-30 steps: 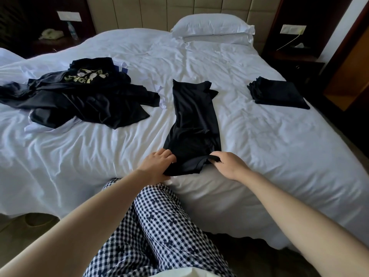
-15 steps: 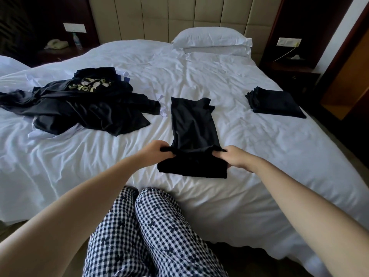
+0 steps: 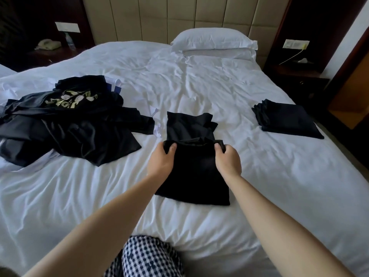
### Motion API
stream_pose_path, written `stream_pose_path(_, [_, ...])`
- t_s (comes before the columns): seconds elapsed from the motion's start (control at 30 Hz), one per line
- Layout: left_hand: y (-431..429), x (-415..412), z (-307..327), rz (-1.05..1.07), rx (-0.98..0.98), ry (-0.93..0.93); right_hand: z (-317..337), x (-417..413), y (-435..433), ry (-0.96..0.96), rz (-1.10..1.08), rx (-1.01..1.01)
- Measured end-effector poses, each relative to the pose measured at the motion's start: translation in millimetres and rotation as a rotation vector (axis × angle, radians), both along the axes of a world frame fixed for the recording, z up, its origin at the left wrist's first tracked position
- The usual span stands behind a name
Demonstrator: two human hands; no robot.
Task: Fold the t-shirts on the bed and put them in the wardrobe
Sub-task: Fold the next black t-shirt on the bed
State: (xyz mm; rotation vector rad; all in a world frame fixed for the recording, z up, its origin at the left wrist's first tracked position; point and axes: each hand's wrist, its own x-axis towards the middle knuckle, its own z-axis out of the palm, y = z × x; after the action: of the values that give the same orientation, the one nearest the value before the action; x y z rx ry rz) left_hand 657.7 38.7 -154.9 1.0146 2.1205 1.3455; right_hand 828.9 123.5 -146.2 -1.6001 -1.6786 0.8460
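T-shirt (image 3: 191,176), black, on the bed (image 3: 269,186), centre, towards the near edge.

Head view. I see the T-shirt folded into a narrow strip running away from me, with its near part doubled over towards the far part. The far part shows beyond the doubled edge. The left hand (image 3: 160,161) is clamped on the left corner of that doubled edge, fingers curled round the cloth. The right hand (image 3: 228,159) is clamped on the right corner in the same way, and a fold of black cloth shows between its fingers. Both forearms reach in from the bottom of the frame, well apart. I cannot tell whether the held edge rests on the layer below or is lifted off it.

To the left, near the T-shirt but apart from it, lies a loose pile (image 3: 69,132) of dark shirts, one with a pale print facing up. To the right, well apart, lies a folded black stack (image 3: 285,118). A white pillow (image 3: 213,40) sits against the padded headboard (image 3: 179,17). A phone (image 3: 49,44) and a bottle (image 3: 69,40) stand on the far-left nightstand (image 3: 50,56). Checked trousers (image 3: 149,256) show at the bottom edge.
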Motion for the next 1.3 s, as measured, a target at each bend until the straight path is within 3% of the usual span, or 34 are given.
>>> stream_pose_path(0.17, [19,-6,-36,0.046,-0.202,0.303,-48,-8,24,-0.314,-0.017,0.137])
stream_pose_path(0.37, [20,-11,-53,0.016,-0.237,0.365,-75,-11,25,-0.502,-0.010,0.287])
stream_pose_path(0.47, [17,-15,-42,-0.039,-0.278,0.219,-66,-9,24,-0.491,0.038,0.194])
stream_pose_path(0.63, [-10,-35,-29,-0.095,-0.240,-0.331,-40,16,3,-0.230,0.167,-0.082])
stream_pose_path(0.77, [-51,-35,-22,-0.159,-0.184,-0.483,-37,42,-23,-0.068,0.187,-0.114])
stream_pose_path(0.93, [-94,-22,-26,-0.366,-0.131,-0.296,-45,61,-61,0.001,0.219,-0.109])
stream_pose_path(1.07, [-107,-12,-39,-0.416,-0.059,0.096,-53,70,-85,0.010,0.319,0.003])
stream_pose_path(1.2, [-112,-7,-57,-0.406,-0.191,0.472,-60,80,-93,-0.124,0.471,0.106])
stream_pose_path(1.3, [-109,9,-56,-0.333,-0.247,0.560,-63,83,-95,-0.274,0.524,0.106])
